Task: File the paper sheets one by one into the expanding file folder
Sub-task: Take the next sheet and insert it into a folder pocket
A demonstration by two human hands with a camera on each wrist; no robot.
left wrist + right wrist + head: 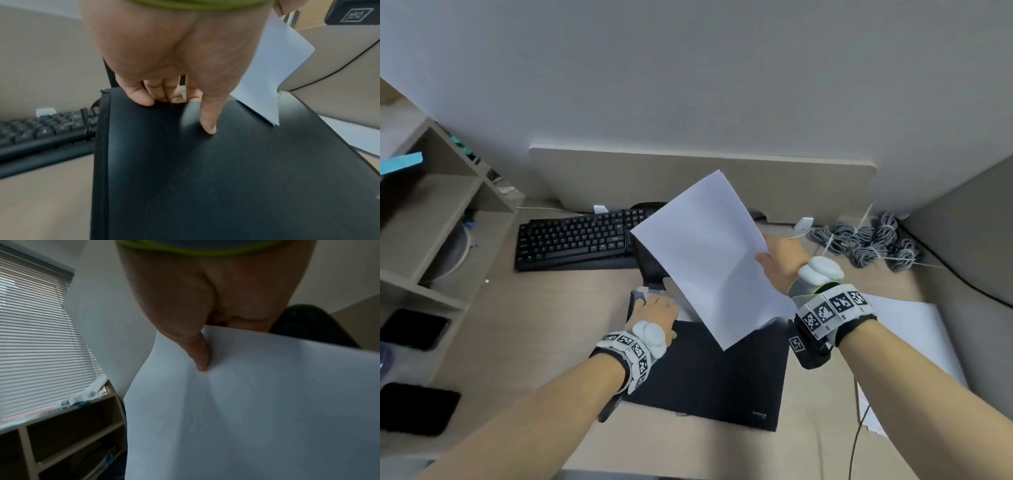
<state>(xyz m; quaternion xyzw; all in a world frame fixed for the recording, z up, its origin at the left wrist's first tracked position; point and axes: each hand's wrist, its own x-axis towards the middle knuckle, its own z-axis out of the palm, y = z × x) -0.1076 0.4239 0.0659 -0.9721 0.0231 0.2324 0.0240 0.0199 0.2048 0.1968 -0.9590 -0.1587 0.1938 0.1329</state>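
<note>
The black expanding file folder (709, 373) lies flat on the desk in front of me. My left hand (655, 313) grips its far top edge, fingers curled over the edge and thumb pressed on the black cover (205, 178), as the left wrist view shows with the left hand (174, 97). My right hand (779, 262) pinches a white paper sheet (709, 253) at its right edge and holds it tilted in the air above the folder's far end. In the right wrist view the thumb of the right hand (200, 358) lies on top of the sheet (257, 410), the fingers hidden beneath.
More white sheets (907, 342) lie on the desk at the right under my right forearm. A black keyboard (575, 240) sits behind the folder at the left. Coiled grey cables (869, 243) lie at the back right. A shelf unit (431, 222) stands at the left.
</note>
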